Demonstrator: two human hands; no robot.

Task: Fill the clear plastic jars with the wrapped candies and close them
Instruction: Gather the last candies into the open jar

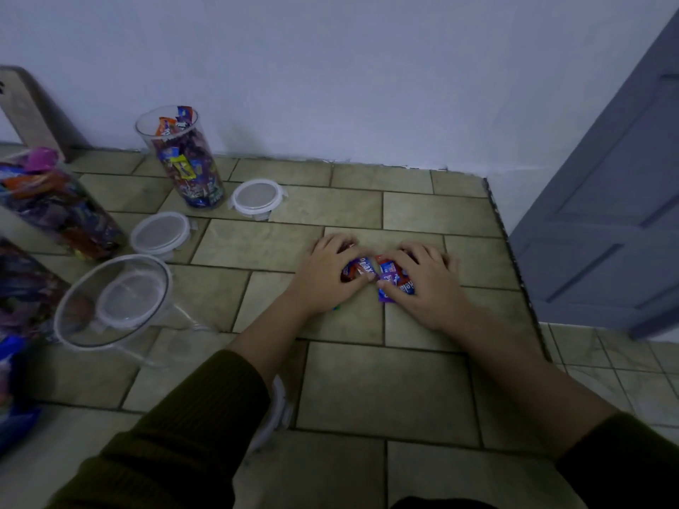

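Head view: left hand [325, 277] and right hand [428, 288] clutch wrapped candies [363, 268]; filled jar [187, 167], lid [257, 195] stand leftward.

Both arms in dark olive-brown ribbed-knit sleeves. Left sleeve [176, 435]: thick fabric, cuff stops well back from left hand [323, 277], forearm bare btwn. Right sleeve [624, 468]: same knit, cuff even further back from right hand [422, 288].

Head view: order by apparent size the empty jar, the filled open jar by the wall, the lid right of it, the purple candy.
Unranked top two: empty jar and filled jar; the empty one sits nearer the camera.
Then: lid.
Smallest: purple candy, partly under the right hand.
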